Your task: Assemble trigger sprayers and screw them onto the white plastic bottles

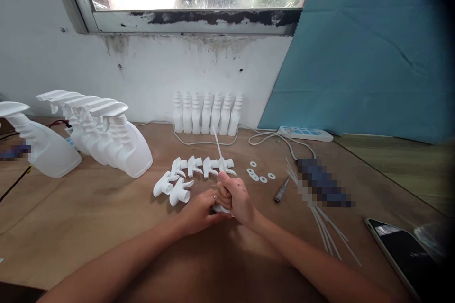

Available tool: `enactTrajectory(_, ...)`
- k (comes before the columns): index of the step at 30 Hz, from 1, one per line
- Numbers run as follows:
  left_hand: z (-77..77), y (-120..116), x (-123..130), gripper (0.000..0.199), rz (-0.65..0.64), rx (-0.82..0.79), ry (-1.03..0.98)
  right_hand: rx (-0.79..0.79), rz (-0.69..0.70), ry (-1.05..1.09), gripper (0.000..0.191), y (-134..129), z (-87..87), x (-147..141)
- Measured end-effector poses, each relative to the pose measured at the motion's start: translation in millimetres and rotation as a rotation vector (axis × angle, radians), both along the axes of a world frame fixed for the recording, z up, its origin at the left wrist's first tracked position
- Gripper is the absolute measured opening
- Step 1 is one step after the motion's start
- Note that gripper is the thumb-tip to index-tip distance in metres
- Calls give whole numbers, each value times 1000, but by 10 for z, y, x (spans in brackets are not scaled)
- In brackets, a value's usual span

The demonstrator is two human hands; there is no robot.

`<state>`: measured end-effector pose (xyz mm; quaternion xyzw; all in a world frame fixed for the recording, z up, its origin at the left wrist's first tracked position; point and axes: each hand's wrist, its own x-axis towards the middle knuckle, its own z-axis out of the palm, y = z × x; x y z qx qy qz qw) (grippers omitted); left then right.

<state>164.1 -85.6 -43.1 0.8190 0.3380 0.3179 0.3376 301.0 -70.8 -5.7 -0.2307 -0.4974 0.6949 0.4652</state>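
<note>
My right hand (239,199) is closed in a fist around a thin white tube (216,143), which sticks up and away from me past the thumb. Close against it, my left hand (198,211) is wrapped around a white spray trigger head (221,209), mostly hidden by the fingers. The tube's lower end is covered, so whether it sits in the head cannot be seen. Just beyond my hands lie several loose trigger heads (211,168). Flat white washers (263,180) are scattered to the right, beside a dark pointed tool (281,190).
Small white bottles (205,116) stand in a row by the wall. Large spray bottles (137,151) stand at left. On the right are more thin tubes (325,232), a blurred dark object (323,183), a phone (398,255), and a power strip (305,133) with its cable.
</note>
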Motion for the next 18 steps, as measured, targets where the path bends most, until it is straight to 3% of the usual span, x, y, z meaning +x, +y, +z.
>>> enactTrajectory(6,-45,14,-2,13,3,-29,7,92,-37,-90,62,-29,-29,-54)
enactTrajectory(10,-42,-1,2,17,17,-30,-18,56,-39,-103,57,21,14,-20)
enactTrajectory(14,39,-18,-4,23,74,-67,-28,226,-39,-275,26,87,93,339)
enactTrajectory(18,201,2,53,29,171,-135,-138,249,-90,-365,60,98,12,769)
